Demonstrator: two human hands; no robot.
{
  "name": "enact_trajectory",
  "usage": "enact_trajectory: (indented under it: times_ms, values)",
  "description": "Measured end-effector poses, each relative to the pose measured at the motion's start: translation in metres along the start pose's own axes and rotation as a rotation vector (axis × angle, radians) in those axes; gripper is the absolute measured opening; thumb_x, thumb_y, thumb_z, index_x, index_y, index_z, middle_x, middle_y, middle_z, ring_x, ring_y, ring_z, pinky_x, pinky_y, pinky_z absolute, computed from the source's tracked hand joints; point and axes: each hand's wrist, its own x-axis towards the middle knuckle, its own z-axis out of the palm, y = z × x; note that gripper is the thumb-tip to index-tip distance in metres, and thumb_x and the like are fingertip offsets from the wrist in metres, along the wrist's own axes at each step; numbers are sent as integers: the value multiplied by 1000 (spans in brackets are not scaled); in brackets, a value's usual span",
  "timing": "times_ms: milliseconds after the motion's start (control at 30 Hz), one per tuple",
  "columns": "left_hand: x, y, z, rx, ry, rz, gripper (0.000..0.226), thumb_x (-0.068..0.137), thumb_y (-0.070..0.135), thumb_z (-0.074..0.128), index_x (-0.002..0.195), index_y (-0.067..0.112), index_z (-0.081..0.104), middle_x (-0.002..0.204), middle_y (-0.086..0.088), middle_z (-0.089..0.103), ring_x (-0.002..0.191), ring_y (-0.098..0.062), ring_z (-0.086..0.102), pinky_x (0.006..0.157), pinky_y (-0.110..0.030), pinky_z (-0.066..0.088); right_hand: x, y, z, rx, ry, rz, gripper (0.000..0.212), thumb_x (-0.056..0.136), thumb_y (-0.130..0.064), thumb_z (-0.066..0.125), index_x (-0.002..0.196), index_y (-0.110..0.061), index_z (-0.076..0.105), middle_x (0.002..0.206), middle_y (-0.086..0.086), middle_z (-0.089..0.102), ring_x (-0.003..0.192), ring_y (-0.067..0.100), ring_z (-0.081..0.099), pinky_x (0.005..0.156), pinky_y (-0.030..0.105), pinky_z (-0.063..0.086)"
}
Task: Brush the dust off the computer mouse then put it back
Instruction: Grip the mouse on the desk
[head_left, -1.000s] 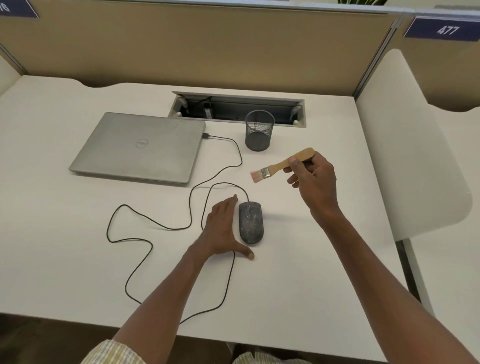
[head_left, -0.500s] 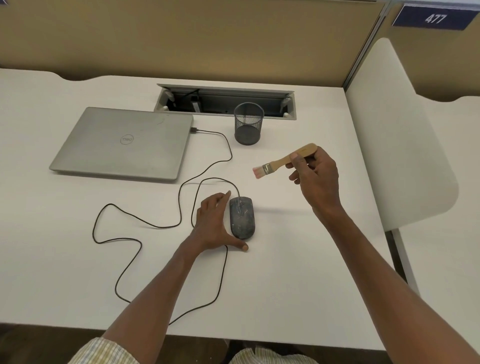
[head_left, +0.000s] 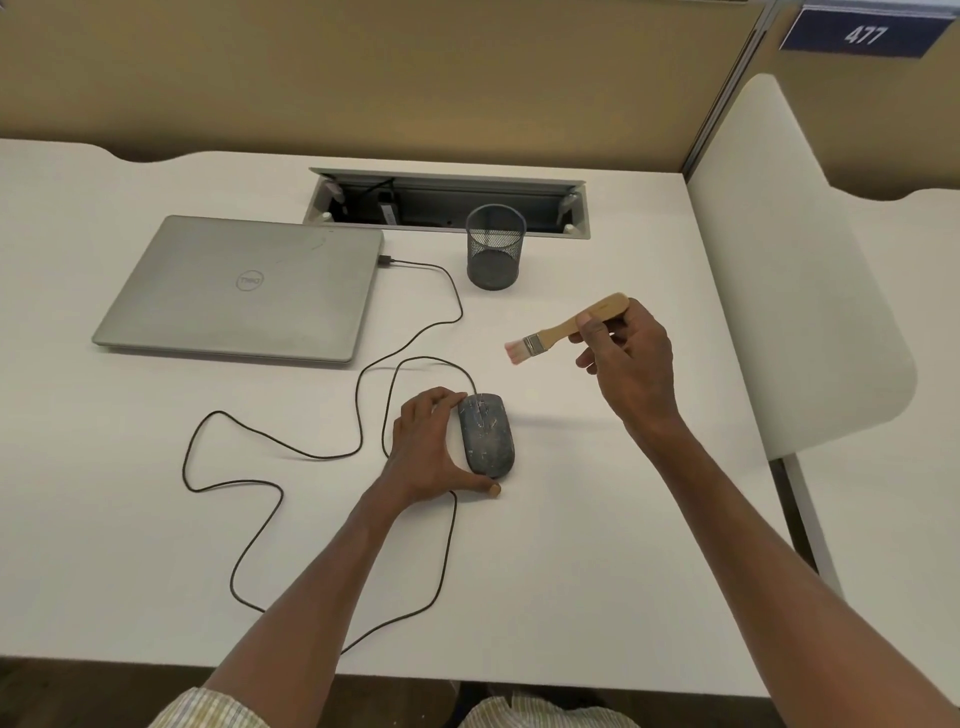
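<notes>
The mouse (head_left: 487, 435) lies flat on the white desk (head_left: 597, 545), near the middle and closer to the front edge than the back, its dark top streaked with pale dust. The left hand (head_left: 428, 449) rests on the desk against the mouse's left side, fingers curled along that flank and the thumb stretched across just behind its rear end; it braces the mouse without lifting it. The right hand (head_left: 631, 364) grips a brush (head_left: 566, 328) by its wooden handle, held in the air above the desk to the right of and beyond the mouse, pink bristles pointing left, apart from the mouse. The cable (head_left: 311, 456) loops across the desk to a closed laptop (head_left: 244, 291) toward the back left corner. A mesh cup (head_left: 494, 247) stands near the back edge, just in front of a cable tray (head_left: 447, 200).
</notes>
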Motion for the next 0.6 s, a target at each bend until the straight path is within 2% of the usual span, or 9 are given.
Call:
enact_trajectory:
  times_ms: [200, 467, 600]
  values:
    - [-1, 1, -1, -65, 33, 6, 128, 40, 77, 81, 149, 29, 36, 149, 10, 41, 139, -18, 29, 116, -36, 28, -2, 3, 0, -13, 2, 10, 15, 101, -20, 60, 100, -6, 63, 87, 1, 74, 59, 10, 66, 64, 31, 54]
    - [-1, -1, -10, -301, 40, -17, 121, 43, 54, 96, 147, 30, 39, 141, 13, 48, 128, -12, 44, 108, -33, 39, -3, 1, 1, -16, 8, 13, 14, 101, -22, 60, 99, -8, 64, 85, -1, 74, 59, 12, 66, 66, 35, 55]
    - [-7, -3, -19, -445, 18, -33, 121, 46, 44, 99, 148, 31, 36, 142, 15, 51, 128, 0, 48, 108, -26, 39, -4, -6, 0, -17, 15, 2, 13, 101, -20, 59, 99, -9, 64, 85, -1, 74, 61, 12, 67, 65, 31, 53]
